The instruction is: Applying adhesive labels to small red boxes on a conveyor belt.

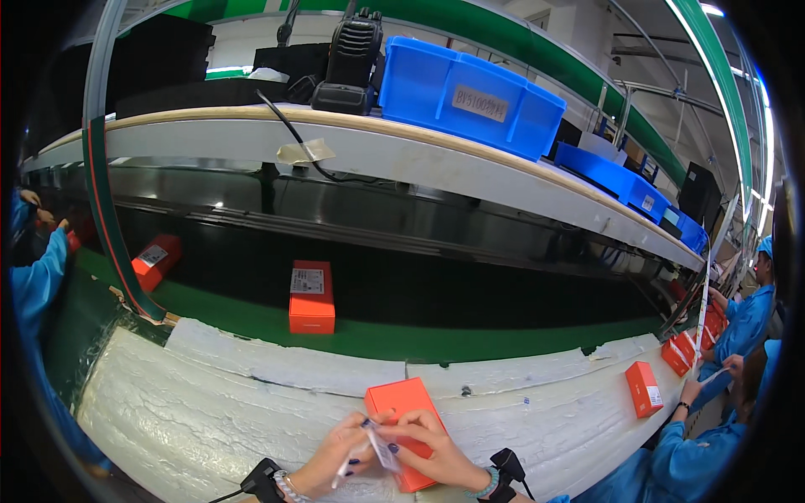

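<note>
Near the front of the padded work surface, both my hands are above an orange-red box (407, 391) that lies flat. My left hand (340, 453) has its fingers closed in a pinch on a small whitish label (385, 450) with printing on it. From the other side, the thumb and fingers of my right hand (432, 448) also pinch at the label. A thin white strip (342, 471) pokes out below my left fingers; I cannot tell what it is. My hands partly hide the box's lower half.
Beyond the padded worktop (251, 411) runs a green conveyor belt (470, 335) with an orange-red box (312, 312) and another at left. A shelf above bears a blue bin (470, 92) and a walkie-talkie (350, 63). Co-workers in blue flank both sides; another box (642, 390) stands right.
</note>
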### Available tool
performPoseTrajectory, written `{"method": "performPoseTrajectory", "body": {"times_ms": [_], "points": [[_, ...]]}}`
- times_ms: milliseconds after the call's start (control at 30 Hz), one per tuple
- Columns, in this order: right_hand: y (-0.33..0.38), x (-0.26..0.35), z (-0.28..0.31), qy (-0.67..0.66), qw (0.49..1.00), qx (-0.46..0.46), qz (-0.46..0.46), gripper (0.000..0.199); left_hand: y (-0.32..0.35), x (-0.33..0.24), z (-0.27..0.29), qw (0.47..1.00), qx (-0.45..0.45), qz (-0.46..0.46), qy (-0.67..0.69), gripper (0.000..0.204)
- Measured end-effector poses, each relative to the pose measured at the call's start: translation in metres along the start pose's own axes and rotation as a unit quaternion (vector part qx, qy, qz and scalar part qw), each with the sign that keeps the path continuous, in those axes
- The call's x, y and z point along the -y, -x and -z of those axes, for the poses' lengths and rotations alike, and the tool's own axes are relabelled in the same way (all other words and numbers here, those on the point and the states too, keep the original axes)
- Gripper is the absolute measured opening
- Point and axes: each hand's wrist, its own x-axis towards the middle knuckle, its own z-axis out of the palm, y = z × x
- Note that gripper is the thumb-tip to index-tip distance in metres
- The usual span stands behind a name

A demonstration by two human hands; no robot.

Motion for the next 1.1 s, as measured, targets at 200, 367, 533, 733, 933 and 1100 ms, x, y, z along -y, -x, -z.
{"method": "performPoseTrajectory", "body": {"times_ms": [200,367,533,733,933,1100], "points": [[-0.004,0.002,0.003,0.022,1.000,-0.018,0.012,0.044,0.000,-0.016,0.011,1.000,0.021,-0.004,0.007,0.013],[-0.001,0.002,-0.005,0.105,0.994,0.011,0.023,0.052,0.007,-0.008,-0.003,0.986,0.080,0.099,-0.108,0.034],[0.001,-0.011,0.004,0.067,0.996,-0.004,0.057,0.052,-0.002,-0.003,0.007,0.996,-0.035,0.021,-0.076,0.034],[0.006,-0.029,0.036,-0.500,0.862,-0.033,0.069,0.048,-0.011,-0.010,0.025,0.990,-0.115,-0.061,0.054,0.021],[0.011,-0.009,0.061,-0.265,0.955,-0.044,-0.123,0.062,0.001,-0.017,0.015,0.993,-0.095,-0.069,-0.022,0.042],[0.007,-0.008,0.054,-0.080,0.979,0.065,-0.177,0.060,-0.001,-0.015,0.012,0.983,-0.156,-0.085,-0.049,0.057]]}}
